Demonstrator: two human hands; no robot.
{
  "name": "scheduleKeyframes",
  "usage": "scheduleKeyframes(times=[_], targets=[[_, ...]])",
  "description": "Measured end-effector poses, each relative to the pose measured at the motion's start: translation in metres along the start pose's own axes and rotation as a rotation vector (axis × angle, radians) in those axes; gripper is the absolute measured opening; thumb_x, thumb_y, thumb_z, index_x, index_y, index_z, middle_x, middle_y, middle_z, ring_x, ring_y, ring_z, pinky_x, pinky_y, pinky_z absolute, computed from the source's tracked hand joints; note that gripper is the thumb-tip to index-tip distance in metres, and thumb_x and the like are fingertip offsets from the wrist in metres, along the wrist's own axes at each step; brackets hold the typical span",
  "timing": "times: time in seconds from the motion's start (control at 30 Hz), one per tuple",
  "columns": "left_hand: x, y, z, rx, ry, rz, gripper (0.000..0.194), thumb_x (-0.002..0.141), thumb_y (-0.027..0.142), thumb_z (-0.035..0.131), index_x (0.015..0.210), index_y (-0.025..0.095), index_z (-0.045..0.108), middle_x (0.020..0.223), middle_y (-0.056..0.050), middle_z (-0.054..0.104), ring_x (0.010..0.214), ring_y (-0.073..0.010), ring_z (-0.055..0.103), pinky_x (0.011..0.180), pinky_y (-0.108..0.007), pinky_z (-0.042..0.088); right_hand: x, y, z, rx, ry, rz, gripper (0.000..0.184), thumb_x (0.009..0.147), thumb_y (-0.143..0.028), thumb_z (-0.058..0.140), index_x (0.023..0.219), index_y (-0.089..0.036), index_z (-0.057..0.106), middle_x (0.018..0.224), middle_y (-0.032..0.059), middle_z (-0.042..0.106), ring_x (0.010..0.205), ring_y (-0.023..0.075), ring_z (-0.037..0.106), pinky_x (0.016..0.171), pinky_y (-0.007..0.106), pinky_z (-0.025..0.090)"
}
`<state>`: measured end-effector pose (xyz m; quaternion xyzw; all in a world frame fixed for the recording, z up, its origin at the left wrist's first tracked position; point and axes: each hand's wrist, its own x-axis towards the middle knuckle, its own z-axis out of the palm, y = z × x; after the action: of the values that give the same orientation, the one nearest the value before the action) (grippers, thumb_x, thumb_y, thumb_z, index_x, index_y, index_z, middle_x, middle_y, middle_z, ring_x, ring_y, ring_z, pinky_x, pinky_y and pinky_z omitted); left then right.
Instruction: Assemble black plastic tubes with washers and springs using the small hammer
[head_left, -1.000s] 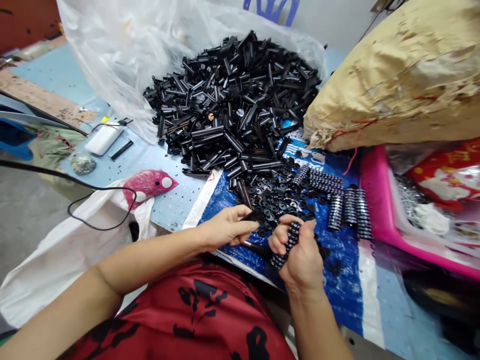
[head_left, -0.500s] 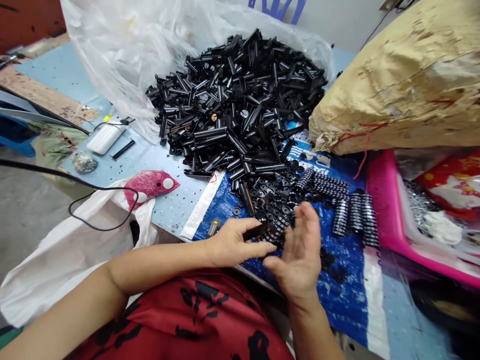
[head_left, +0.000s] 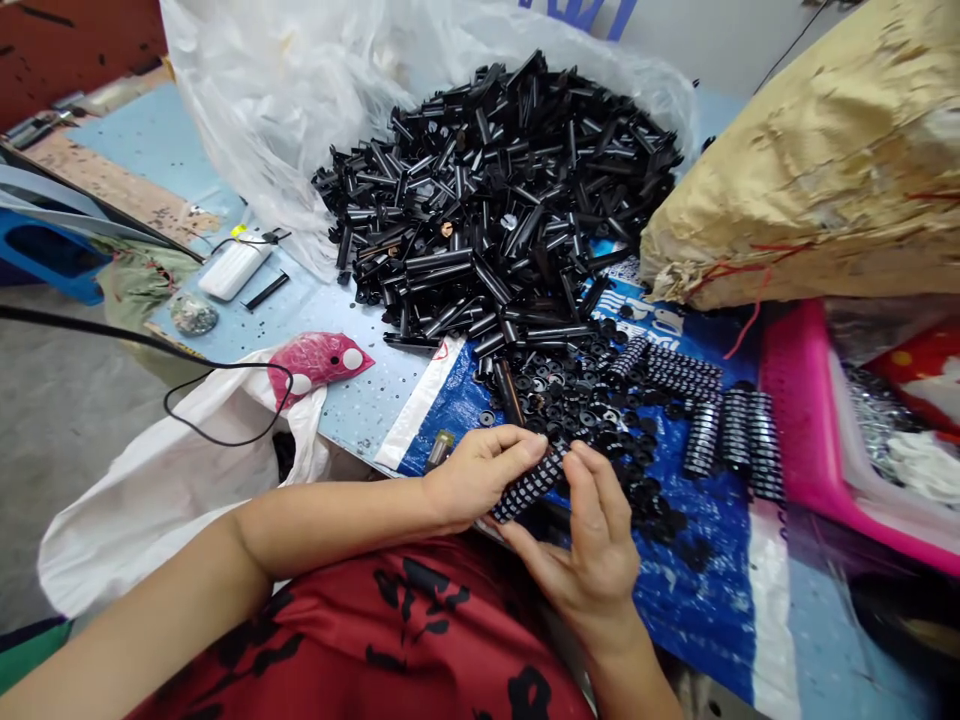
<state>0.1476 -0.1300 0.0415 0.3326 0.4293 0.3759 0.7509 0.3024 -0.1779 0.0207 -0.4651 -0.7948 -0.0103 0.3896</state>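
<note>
My left hand [head_left: 480, 475] is closed around a black cylinder studded with rows of pale squares [head_left: 531, 488], its thumb pressed along the top. My right hand [head_left: 581, 540] holds the same studded cylinder at its lower and upper ends between thumb and fingertips. Its palm faces the cylinder, and part of the cylinder is hidden by my left fingers. Just beyond my hands lie loose black washers [head_left: 559, 390] and a dark tube [head_left: 510, 392] on a blue plastic sheet [head_left: 675, 610]. More studded cylinders [head_left: 735, 430] lie to the right.
A large heap of black tubes [head_left: 510, 190] lies by a clear plastic bag [head_left: 300, 100]. On the right are a tan sack [head_left: 817, 180] and a pink bin [head_left: 802, 420]. Left are a white power bank [head_left: 236, 270], a pink pouch [head_left: 319, 370] and a black cable [head_left: 169, 400].
The studded cylinder has passed from my right hand into my left. My right hand opened, then came back to its ends. The dark piece in my left hand no longer shows.
</note>
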Motion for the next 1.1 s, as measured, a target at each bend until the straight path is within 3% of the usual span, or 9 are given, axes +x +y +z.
scheduleKeyframes(times=[0.23,0.4,0.47,0.57,0.63,0.7,0.83,0.97,1.1], targets=[[-0.003,0.002,-0.015,-0.087,-0.047,-0.093,0.051,0.067,0.052,0.089,0.093,0.011,0.073,0.082,-0.002,0.068,0.073,-0.0091,0.058,0.071,-0.022,0.045,-0.005,0.003,0.003,-0.064,-0.047,-0.024,0.102,0.080,-0.043,0.075,0.164,-0.015,0.023,0.152,0.0166,0.041,0.145,0.0215,0.046,0.115,0.034,0.052],[-0.001,-0.003,-0.023,-0.184,-0.142,-0.276,0.060,0.062,0.057,0.090,0.093,0.011,0.067,0.080,-0.007,0.071,0.071,-0.0172,0.067,0.068,-0.030,0.053,-0.008,0.003,0.009,-0.052,-0.110,0.017,0.108,0.078,-0.057,0.073,0.163,-0.014,0.022,0.153,0.0165,0.040,0.145,0.0235,0.045,0.117,0.038,0.049],[0.002,-0.004,-0.030,-0.179,-0.138,-0.260,0.062,0.062,0.058,0.089,0.098,0.014,0.063,0.082,-0.006,0.070,0.070,-0.0182,0.068,0.066,-0.031,0.054,-0.012,0.005,0.012,-0.049,-0.087,0.029,0.115,0.077,-0.064,0.072,0.163,-0.011,0.019,0.153,0.0185,0.039,0.146,0.0264,0.043,0.118,0.041,0.047],[0.007,0.002,-0.056,0.105,-0.064,0.038,0.049,0.075,0.050,0.083,0.101,0.014,0.063,0.083,-0.003,0.067,0.070,-0.0139,0.062,0.070,-0.029,0.050,-0.023,0.010,0.012,-0.182,-0.108,0.021,0.084,0.082,-0.054,0.071,0.149,-0.013,0.043,0.137,0.0117,0.056,0.131,0.0220,0.054,0.109,0.035,0.047],[0.011,0.012,-0.079,0.458,0.009,0.284,0.035,0.085,0.043,0.074,0.103,0.014,0.066,0.091,-0.005,0.068,0.080,-0.0146,0.061,0.080,-0.030,0.048,-0.033,0.014,0.012,-0.295,-0.172,-0.015,0.047,0.086,-0.040,0.070,0.126,-0.017,0.060,0.116,0.0038,0.065,0.109,0.0142,0.059,0.096,0.028,0.045],[0.014,0.023,-0.101,0.836,0.041,0.412,0.026,0.091,0.038,0.068,0.103,0.015,0.069,0.099,-0.008,0.069,0.092,-0.0180,0.061,0.088,-0.032,0.044,-0.038,0.016,0.009,-0.339,-0.203,-0.040,0.030,0.087,-0.033,0.068,0.112,-0.016,0.065,0.105,0.0020,0.066,0.096,0.0109,0.056,0.089,0.025,0.042],[0.020,0.039,-0.124,1.245,-0.039,0.332,0.024,0.086,0.038,0.073,0.097,0.017,0.072,0.093,-0.007,0.067,0.089,-0.0199,0.058,0.081,-0.029,0.039,-0.031,0.016,0.003,-0.297,-0.142,0.028,0.026,0.095,-0.028,0.054,0.111,-0.009,0.063,0.102,0.0071,0.065,0.094,0.0100,0.055,0.089,0.022,0.043],[0.027,0.045,-0.123,1.246,-0.095,0.167,0.033,0.076,0.046,0.082,0.085,0.017,0.068,0.071,0.001,0.057,0.063,-0.0130,0.044,0.062,-0.026,0.026,-0.014,0.015,0.008,-0.207,-0.078,0.086,0.028,0.097,-0.020,0.047,0.119,-0.010,0.061,0.105,0.0067,0.066,0.095,0.0064,0.058,0.087,0.017,0.043],[0.033,0.048,-0.120,1.181,-0.106,0.121,0.032,0.073,0.042,0.083,0.082,0.016,0.065,0.065,0.004,0.054,0.059,-0.0111,0.041,0.060,-0.026,0.023,-0.007,0.015,0.021,-0.299,-0.215,0.024,0.029,0.096,-0.029,0.055,0.120,-0.016,0.065,0.094,0.0002,0.066,0.080,0.0037,0.055,0.075,0.019,0.038]])
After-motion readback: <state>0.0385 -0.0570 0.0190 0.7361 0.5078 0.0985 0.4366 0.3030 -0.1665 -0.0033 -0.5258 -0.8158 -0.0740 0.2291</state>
